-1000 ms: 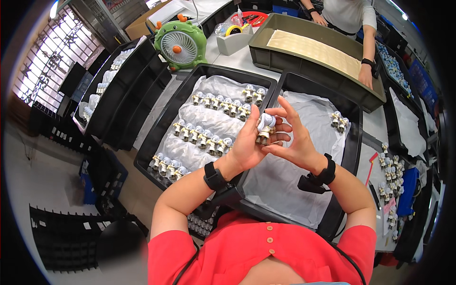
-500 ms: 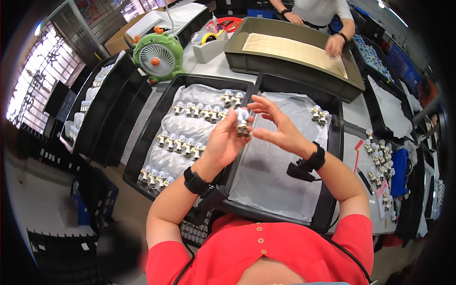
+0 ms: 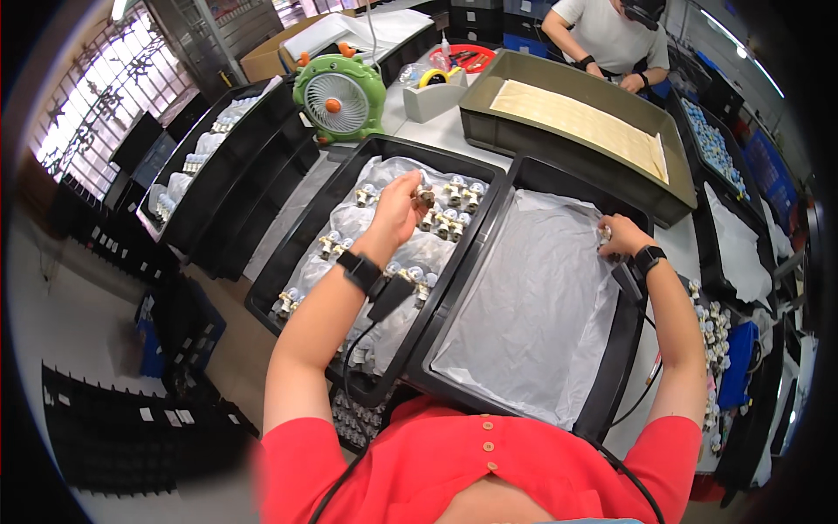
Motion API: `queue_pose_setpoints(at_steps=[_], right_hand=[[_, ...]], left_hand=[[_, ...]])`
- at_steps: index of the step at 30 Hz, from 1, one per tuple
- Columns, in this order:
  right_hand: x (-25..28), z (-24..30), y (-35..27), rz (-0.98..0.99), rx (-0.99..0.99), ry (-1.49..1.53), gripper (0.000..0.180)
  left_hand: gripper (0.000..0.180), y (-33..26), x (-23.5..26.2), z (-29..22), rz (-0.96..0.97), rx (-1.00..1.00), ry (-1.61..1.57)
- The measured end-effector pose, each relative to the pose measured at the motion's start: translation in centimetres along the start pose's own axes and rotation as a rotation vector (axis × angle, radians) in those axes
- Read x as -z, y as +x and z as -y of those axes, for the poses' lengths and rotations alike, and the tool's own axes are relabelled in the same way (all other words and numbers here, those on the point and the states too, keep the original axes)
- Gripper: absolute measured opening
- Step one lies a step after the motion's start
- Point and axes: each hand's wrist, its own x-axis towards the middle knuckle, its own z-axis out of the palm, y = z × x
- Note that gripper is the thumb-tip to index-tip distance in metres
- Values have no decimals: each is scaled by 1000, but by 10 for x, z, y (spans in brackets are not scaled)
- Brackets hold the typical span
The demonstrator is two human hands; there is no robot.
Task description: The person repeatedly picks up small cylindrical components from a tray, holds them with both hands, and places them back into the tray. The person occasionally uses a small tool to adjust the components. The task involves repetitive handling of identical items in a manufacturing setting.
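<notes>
Over the far part of the left black tray (image 3: 410, 144), my left hand (image 3: 397, 212) is closed round a small figurine (image 3: 424, 194) with a pale head and darker base. More such figurines (image 3: 451, 224) stand in rows on crumpled white sheeting beneath and beside it. My right hand (image 3: 625, 236) reaches into the far right corner of the right black tray (image 3: 580, 181). Its fingers pinch a figurine (image 3: 604, 234) there, mostly covered by the hand. A white liner sheet (image 3: 532, 306) covers the floor of the right tray.
A green fan (image 3: 339, 98) stands behind the left tray. Beyond the right tray is a large olive bin (image 3: 484, 122) with a cream sheet, where another person (image 3: 611, 44) works. Several loose figurines (image 3: 714, 341) lie at the right. Stacked black trays (image 3: 218, 175) stand at the left.
My hands have parted. The left went out over the left tray with its figurine; the right moved from beside it to the figurines in the right tray's far corner. The view has shifted.
</notes>
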Motion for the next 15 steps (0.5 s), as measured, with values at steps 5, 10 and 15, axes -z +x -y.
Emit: queue_pose_setpoints(at_steps=[5, 10, 15], right_hand=[[3, 10, -2, -10, 50, -65, 56], [33, 56, -29, -136, 182, 110, 48], [49, 107, -50, -207, 413, 263, 48]], left_hand=[[36, 70, 28, 23, -280, -176, 736], [34, 91, 19, 26, -285, -309, 1300], [31, 98, 4, 33, -176, -341, 1326]])
